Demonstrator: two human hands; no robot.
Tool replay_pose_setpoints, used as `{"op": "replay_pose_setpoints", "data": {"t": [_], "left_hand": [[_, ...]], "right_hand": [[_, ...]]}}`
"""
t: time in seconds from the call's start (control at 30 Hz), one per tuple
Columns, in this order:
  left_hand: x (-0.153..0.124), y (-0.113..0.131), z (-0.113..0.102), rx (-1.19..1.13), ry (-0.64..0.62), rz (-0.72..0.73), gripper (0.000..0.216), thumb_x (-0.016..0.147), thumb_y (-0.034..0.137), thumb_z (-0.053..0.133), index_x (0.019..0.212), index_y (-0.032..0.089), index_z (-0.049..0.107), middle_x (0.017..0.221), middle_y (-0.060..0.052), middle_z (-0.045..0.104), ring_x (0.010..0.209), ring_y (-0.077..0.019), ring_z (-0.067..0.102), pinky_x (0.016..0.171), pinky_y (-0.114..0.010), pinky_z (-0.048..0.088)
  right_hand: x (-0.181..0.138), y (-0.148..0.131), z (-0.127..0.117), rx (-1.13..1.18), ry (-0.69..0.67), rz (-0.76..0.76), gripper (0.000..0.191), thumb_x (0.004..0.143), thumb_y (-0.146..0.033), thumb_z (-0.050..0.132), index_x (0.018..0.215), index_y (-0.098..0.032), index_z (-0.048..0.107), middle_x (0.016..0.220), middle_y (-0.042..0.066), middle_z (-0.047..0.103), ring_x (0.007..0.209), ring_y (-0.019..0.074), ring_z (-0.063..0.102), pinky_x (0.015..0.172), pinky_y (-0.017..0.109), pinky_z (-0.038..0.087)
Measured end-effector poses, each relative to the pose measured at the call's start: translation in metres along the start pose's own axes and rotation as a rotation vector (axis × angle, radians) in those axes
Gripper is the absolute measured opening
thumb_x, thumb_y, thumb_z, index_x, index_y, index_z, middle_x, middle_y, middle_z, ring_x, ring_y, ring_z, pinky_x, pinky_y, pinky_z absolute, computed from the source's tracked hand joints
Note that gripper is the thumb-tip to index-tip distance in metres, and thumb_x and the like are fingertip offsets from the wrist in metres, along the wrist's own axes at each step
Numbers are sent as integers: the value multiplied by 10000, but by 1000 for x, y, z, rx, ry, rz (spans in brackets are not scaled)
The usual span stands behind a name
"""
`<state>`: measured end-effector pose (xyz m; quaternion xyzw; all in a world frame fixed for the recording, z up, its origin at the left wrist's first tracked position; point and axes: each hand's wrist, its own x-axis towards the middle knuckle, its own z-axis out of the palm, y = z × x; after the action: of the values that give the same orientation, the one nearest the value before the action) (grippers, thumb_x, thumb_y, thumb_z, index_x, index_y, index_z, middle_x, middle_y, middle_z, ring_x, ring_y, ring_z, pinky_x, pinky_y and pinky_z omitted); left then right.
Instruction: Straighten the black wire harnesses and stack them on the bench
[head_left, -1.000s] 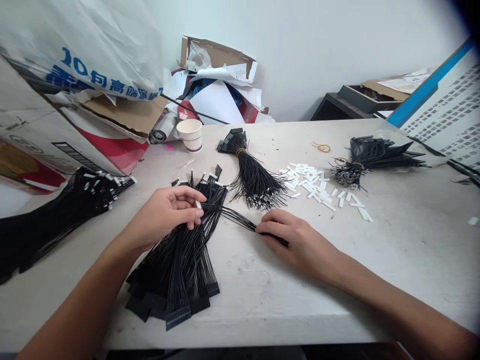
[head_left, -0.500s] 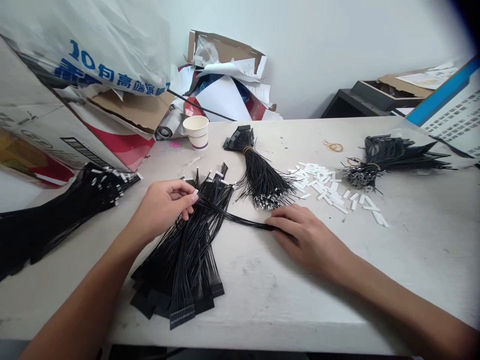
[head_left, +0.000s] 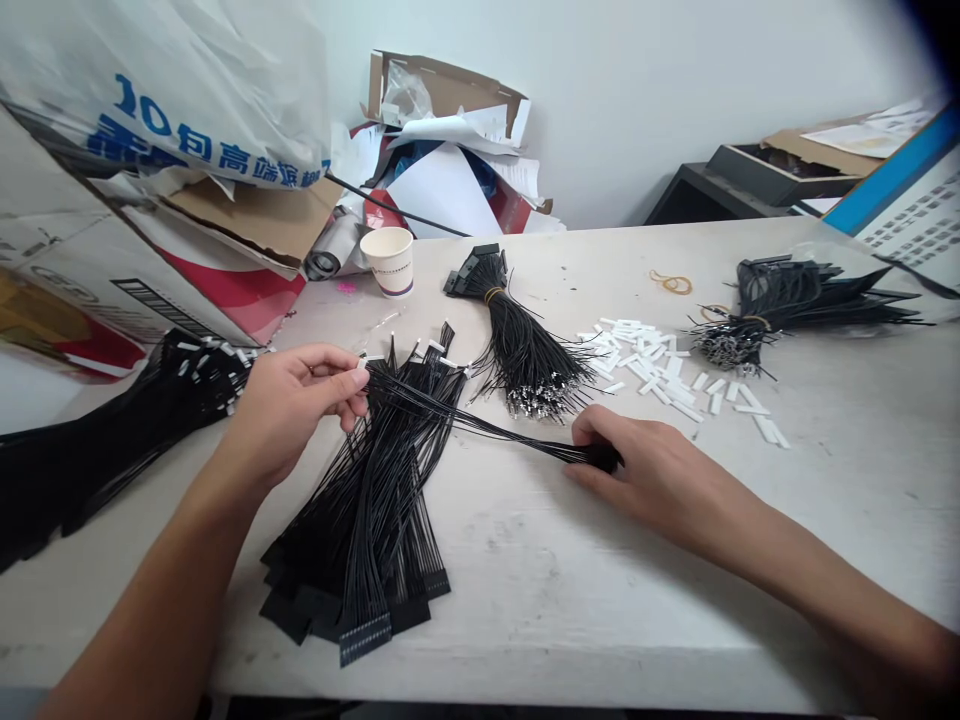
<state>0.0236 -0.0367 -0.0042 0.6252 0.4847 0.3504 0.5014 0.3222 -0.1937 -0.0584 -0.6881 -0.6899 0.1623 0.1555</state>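
A black wire harness (head_left: 499, 430) stretches between my two hands above the table. My left hand (head_left: 304, 395) pinches the small white connector at one end of it, thumb against forefinger. My right hand (head_left: 637, 460) is closed around the wires near the other end, where a dark part shows between thumb and fingers. Below and beside my left hand lies a pile of finished-looking black harnesses (head_left: 367, 500), white connectors at the far end and flat black connectors toward me. Beyond my right hand sits a rubber-banded wire bundle (head_left: 525, 340) with bare metal terminals.
Loose white connector housings (head_left: 645, 365) lie scattered beyond my right hand. Another banded bundle (head_left: 780, 300) is at the right, near yellow rubber bands (head_left: 670, 283). A paper cup (head_left: 388, 262) stands at the back. More harnesses (head_left: 127, 420) lie left, beside a cardboard box (head_left: 97, 240).
My left hand has moved left with the white connector. My right hand has slid right along the wires, and the harness is now stretched longer between them.
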Motion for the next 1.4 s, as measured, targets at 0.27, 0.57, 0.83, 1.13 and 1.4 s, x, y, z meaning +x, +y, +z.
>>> {"op": "replay_pose_setpoints", "data": {"t": [0.27, 0.57, 0.83, 1.13, 1.4], "left_hand": [[0, 10, 6, -174, 21, -147, 211, 731, 131, 710, 570, 151, 575, 478, 0, 541, 393, -94, 509, 317, -170, 313], [1, 11, 4, -231, 4, -119, 231, 774, 113, 695, 598, 161, 553, 485, 16, 508, 400, -100, 519, 325, -166, 332], [7, 8, -7, -280, 34, -5, 110, 773, 38, 701, 694, 113, 689, 649, -22, 623, 563, -165, 679, 433, -212, 482], [8, 7, -6, -270, 51, -12, 81, 725, 55, 753, 710, 119, 705, 603, -24, 626, 526, -168, 654, 412, -212, 470], [9, 4, -5, -265, 63, -63, 97, 687, 98, 775, 668, 124, 684, 541, -18, 597, 439, -132, 580, 332, -181, 393]], "right_hand": [[-3, -4, -11, 96, 170, -123, 331, 853, -180, 690, 713, -231, 395, 585, -43, 479, 515, 114, 413, 490, 234, 313], [-3, -6, -16, 286, 179, -132, 280, 886, -222, 658, 696, -211, 451, 608, -33, 477, 548, 104, 397, 498, 240, 306], [3, -9, -26, 836, -56, 94, 327, 818, -388, 793, 728, -202, 539, 605, -55, 462, 539, 80, 380, 478, 231, 300], [5, -8, -24, 984, -100, 130, 328, 779, -329, 842, 744, -194, 545, 635, -49, 513, 558, 71, 398, 509, 230, 314], [5, -5, -23, 987, -101, 138, 364, 746, -335, 874, 726, -190, 542, 653, -35, 520, 608, 89, 438, 539, 231, 346]]}}
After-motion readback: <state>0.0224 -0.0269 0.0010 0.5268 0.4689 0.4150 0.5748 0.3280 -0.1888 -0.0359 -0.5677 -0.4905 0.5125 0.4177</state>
